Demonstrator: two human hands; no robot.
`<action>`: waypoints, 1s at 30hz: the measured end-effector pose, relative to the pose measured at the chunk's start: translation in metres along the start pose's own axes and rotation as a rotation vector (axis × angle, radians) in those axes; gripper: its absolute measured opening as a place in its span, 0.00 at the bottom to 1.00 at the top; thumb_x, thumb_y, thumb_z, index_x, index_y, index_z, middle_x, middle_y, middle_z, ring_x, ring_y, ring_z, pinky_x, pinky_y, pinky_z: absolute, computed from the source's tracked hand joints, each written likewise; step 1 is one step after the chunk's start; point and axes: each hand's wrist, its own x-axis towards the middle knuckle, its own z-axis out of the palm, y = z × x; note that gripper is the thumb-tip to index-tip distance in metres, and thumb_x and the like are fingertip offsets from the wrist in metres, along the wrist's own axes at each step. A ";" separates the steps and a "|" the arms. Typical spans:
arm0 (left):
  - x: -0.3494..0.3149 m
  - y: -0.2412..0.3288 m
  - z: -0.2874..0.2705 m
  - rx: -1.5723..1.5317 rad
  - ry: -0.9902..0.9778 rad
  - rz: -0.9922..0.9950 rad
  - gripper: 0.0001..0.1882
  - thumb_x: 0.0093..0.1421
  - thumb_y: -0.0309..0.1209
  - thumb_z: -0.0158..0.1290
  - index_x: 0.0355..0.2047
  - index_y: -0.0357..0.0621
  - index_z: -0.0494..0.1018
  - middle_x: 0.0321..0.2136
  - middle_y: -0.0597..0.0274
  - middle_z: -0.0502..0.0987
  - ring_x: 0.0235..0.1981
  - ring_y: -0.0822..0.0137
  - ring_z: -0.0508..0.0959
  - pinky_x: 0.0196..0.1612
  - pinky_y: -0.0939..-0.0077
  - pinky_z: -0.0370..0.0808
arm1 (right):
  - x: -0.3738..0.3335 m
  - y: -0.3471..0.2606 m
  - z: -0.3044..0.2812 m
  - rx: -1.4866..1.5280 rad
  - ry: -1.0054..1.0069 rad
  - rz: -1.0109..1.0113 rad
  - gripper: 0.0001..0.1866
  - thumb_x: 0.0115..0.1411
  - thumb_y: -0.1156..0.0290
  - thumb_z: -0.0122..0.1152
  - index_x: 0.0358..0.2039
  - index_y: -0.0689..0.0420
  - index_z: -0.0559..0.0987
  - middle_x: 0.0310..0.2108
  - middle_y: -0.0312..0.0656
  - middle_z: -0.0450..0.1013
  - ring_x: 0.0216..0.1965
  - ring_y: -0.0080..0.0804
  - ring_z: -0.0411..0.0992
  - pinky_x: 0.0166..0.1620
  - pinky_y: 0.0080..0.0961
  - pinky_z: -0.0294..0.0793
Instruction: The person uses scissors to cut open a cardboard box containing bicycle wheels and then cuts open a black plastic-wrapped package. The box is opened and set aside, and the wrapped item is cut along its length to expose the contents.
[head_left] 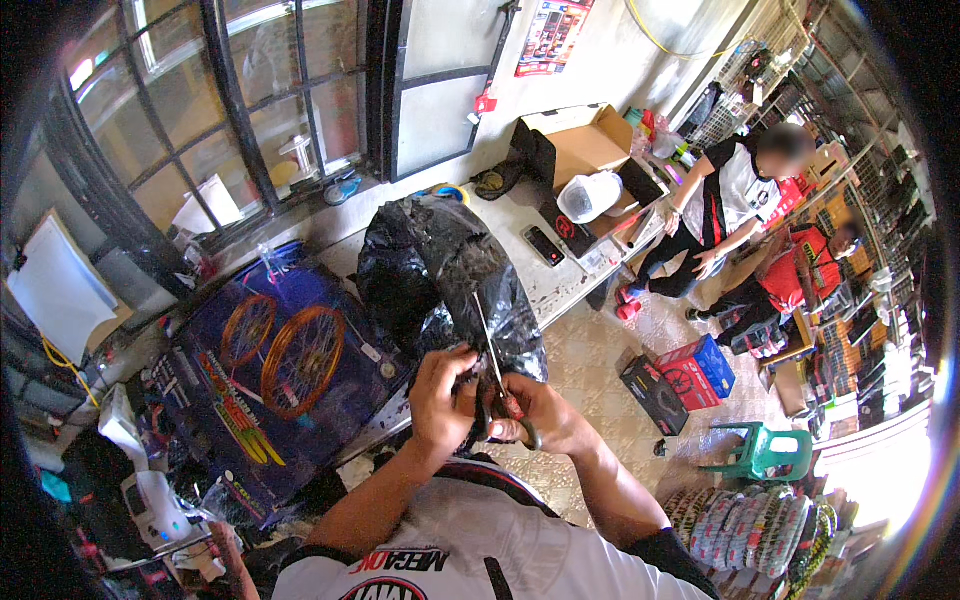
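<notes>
A pair of scissors (488, 335) points away from me, its long metal blades lying over a bulky black plastic bag (425, 260). My right hand (548, 412) is closed around the scissors' handles. Just to the left, my left hand (440, 405) has its fingers bent in a pinch on dark plastic that appears to be the bag's near edge. The wrinkled, shiny bag rests on the bench, and what it contains is hidden. Between my hands, the blades' lower part is partly covered by my fingers.
A blue box with orange wheel pictures (300, 365) lies left of the bag. On the bench (505, 225) are a phone-like device (543, 245) and an open carton (590, 140). Two people (735, 200) are at the right. A green stool (762, 452) stands near stacked tyres (745, 530).
</notes>
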 end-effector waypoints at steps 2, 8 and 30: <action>-0.006 0.000 -0.001 -0.021 -0.023 -0.044 0.16 0.53 0.18 0.58 0.44 0.40 0.75 0.44 0.46 0.80 0.44 0.45 0.81 0.47 0.58 0.79 | 0.000 -0.005 -0.002 0.019 -0.003 0.010 0.29 0.54 0.49 0.79 0.41 0.58 0.76 0.29 0.29 0.61 0.32 0.20 0.61 0.35 0.22 0.65; -0.015 -0.006 -0.004 -0.141 0.015 -0.098 0.15 0.56 0.18 0.62 0.44 0.39 0.74 0.42 0.46 0.81 0.41 0.47 0.83 0.44 0.61 0.80 | -0.002 -0.009 0.004 0.188 0.032 0.111 0.27 0.52 0.52 0.82 0.39 0.57 0.77 0.29 0.30 0.68 0.33 0.18 0.66 0.33 0.20 0.66; 0.021 0.012 -0.016 0.130 -0.119 -0.207 0.36 0.56 0.35 0.67 0.60 0.37 0.64 0.43 0.44 0.75 0.40 0.44 0.79 0.44 0.58 0.78 | -0.026 -0.091 -0.027 0.013 -0.066 0.390 0.25 0.54 0.52 0.79 0.40 0.58 0.80 0.21 0.28 0.69 0.21 0.18 0.68 0.25 0.19 0.65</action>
